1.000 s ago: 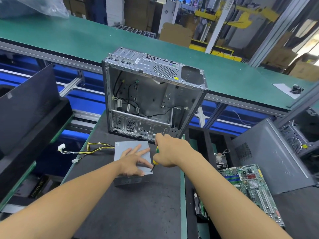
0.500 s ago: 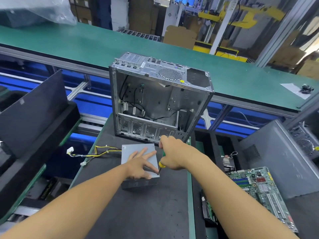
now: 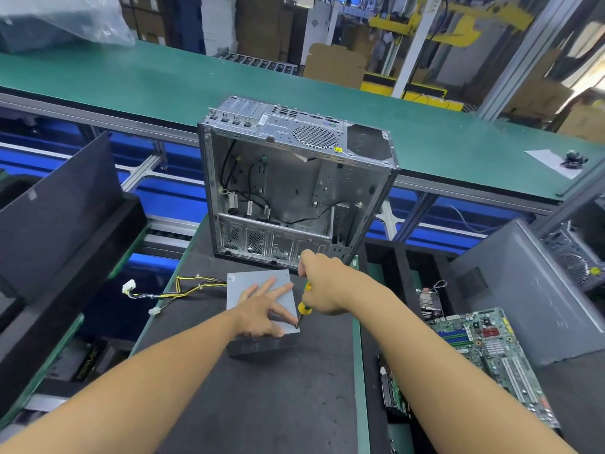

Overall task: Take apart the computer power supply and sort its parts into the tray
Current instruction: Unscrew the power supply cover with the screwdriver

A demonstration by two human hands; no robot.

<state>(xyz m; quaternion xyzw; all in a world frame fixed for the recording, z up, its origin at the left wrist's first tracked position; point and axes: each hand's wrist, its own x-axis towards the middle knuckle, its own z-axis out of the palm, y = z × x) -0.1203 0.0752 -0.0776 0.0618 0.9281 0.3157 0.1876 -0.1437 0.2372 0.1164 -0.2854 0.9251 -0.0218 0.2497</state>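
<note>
Your left hand (image 3: pixel 260 314) presses flat on the power supply (image 3: pixel 258 283); your right hand (image 3: pixel 322 286) grips the screwdriver (image 3: pixel 304 306) at its corner.

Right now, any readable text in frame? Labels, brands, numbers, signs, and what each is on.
No text reads clearly.
White sticker on the computer case: too small to read.
Yellow sticker on the same case: too small.
Motherboard printing: blurred.
Gold lettering on a dark item at lower left: blurred.
Power supply top face: no label visible.
</note>
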